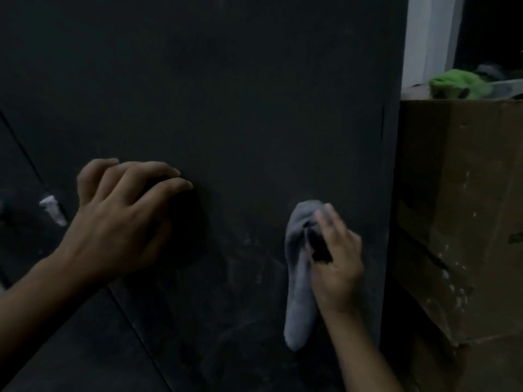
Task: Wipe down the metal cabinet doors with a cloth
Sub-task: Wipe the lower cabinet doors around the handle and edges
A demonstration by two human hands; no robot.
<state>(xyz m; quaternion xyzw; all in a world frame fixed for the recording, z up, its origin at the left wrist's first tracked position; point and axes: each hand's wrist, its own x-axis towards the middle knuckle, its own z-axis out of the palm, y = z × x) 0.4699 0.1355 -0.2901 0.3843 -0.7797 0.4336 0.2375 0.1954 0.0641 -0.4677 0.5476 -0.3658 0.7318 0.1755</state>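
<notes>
A dark, smudged metal door (226,94) fills the view. A limp, pale grey cloth (300,292) lies against its lower right, pinched by the right hand (336,264). The left hand (124,216) holds nothing; its spread fingers (158,176) touch the door.

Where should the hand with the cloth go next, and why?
Probably a short sweep left and downward: the right hand grips the grey cloth against the dark cabinet door, and pale smudges show just beside and below it. The left hand rests on the door, clear of that path.
</notes>
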